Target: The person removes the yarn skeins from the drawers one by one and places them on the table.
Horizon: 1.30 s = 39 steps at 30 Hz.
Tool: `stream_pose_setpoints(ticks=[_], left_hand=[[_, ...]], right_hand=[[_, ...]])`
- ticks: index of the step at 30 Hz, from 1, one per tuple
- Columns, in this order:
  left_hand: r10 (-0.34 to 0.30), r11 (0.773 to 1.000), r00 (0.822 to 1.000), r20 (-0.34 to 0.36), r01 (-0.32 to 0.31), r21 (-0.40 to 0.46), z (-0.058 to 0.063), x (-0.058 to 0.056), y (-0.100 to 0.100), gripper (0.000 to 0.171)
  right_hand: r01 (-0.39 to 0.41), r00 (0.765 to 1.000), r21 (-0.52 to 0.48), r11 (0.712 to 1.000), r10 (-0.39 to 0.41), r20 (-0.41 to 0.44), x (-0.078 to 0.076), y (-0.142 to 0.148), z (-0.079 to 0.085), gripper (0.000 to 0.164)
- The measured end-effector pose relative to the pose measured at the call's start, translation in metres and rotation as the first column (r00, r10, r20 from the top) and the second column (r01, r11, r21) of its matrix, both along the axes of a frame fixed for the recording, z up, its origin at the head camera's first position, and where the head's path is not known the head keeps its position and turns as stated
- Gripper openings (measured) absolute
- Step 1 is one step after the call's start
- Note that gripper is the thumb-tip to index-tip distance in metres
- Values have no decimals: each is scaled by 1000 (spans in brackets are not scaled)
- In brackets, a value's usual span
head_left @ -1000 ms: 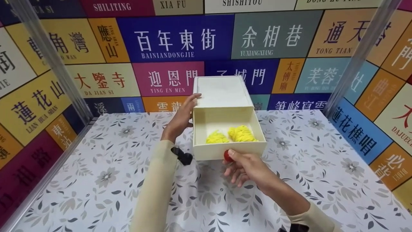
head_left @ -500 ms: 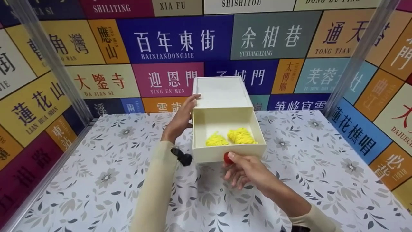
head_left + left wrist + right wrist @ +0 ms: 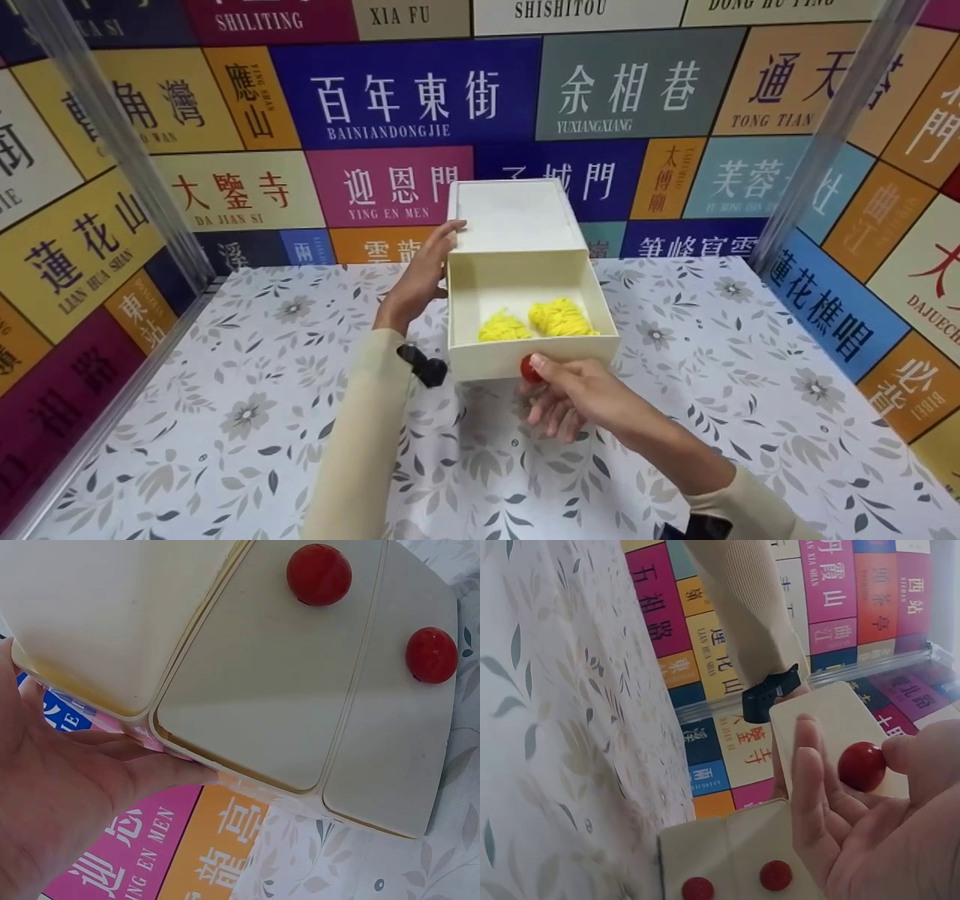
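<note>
A small cream drawer cabinet stands on the table with its top drawer pulled out. Two yellow bundles that look like yarn, one on the left and one on the right, lie inside near the drawer front. My left hand rests along the cabinet's left side, fingertips at the top edge and thumb lower down. My right hand pinches the drawer's red knob, other fingers loosely bent below it. In the left wrist view two lower drawers show closed, with an upper red knob and a lower red knob.
A white tablecloth with grey flowers and leaves covers the table. Behind it rises a wall of coloured signs. Transparent upright posts stand at the left corner and the right corner.
The drawer and my right hand have shifted slightly toward me since the first frame, and hardly at all in the last half second. My left hand stays on the cabinet's side.
</note>
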State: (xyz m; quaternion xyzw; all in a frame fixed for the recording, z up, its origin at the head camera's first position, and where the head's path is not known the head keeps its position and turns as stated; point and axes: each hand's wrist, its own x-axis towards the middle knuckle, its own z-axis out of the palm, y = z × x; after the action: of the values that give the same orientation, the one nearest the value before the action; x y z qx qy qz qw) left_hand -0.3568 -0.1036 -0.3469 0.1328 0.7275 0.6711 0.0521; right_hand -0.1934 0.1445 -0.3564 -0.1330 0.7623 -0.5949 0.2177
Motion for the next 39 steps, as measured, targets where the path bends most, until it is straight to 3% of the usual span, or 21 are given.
stream_pose_setpoints(ticks=[7, 16, 22, 26, 31, 39], left_hand=[[-3, 1000, 1000, -1, 3, -8, 0, 0, 0, 44], [-2, 1000, 1000, -3, 2, -4, -2, 1, -1, 42], [5, 1000, 1000, -2, -5, -10, -1, 1, -1, 43], [3, 1000, 1000, -2, -3, -9, -1, 0, -1, 43], [-1, 1000, 1000, -5, 1, -4, 0, 0, -1, 43], [0, 1000, 1000, 3, 0, -2, 2, 0, -1, 43]], right_hand=[[-88, 995, 226, 970, 97, -29, -1, 6, 22, 62], [-17, 976, 426, 905, 108, -189, 4, 9, 67, 45], [117, 927, 463, 879, 70, -368, 6, 1, 84, 29], [157, 886, 465, 871, 84, -456, 2, -6, 92, 19], [123, 843, 532, 838, 194, -502, -10, -18, 105, 12], [25, 799, 646, 763, 373, -472, -29, -34, 127, 23]])
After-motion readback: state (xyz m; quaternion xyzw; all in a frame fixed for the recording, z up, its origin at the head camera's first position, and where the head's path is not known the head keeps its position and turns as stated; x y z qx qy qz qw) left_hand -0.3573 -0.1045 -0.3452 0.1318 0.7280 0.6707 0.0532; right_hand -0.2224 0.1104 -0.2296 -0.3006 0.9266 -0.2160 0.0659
